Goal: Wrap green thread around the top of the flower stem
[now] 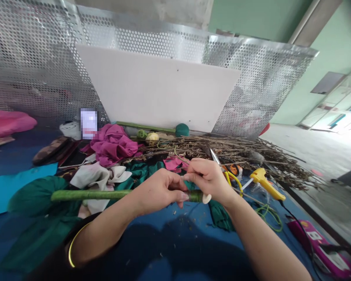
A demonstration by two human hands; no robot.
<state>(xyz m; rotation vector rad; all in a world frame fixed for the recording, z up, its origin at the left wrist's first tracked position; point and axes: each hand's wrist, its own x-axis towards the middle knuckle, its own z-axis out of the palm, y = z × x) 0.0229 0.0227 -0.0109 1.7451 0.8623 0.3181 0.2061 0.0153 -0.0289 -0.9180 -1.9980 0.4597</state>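
My left hand [160, 191] is closed around a green thread-wrapped stick [105, 194] near its right end, thumb and fingers pinching it. The stick lies nearly level, with dark green fabric [36, 199] bunched at its left end. A pale round piece [206, 199] sits at the right tip. My right hand [207, 177] is just above that end, thumb and forefinger pinched together. A thin green thread [178, 154] runs from the pile behind to these fingers; its hold is partly hidden.
Scissors with yellow handles [232, 180] and a yellow glue gun [266, 184] lie to the right, a pink-purple device [318, 246] nearer. Behind are dried stalks [251, 150], magenta cloth [114, 144], white cloth [93, 177] and a white board [163, 91] against perforated metal.
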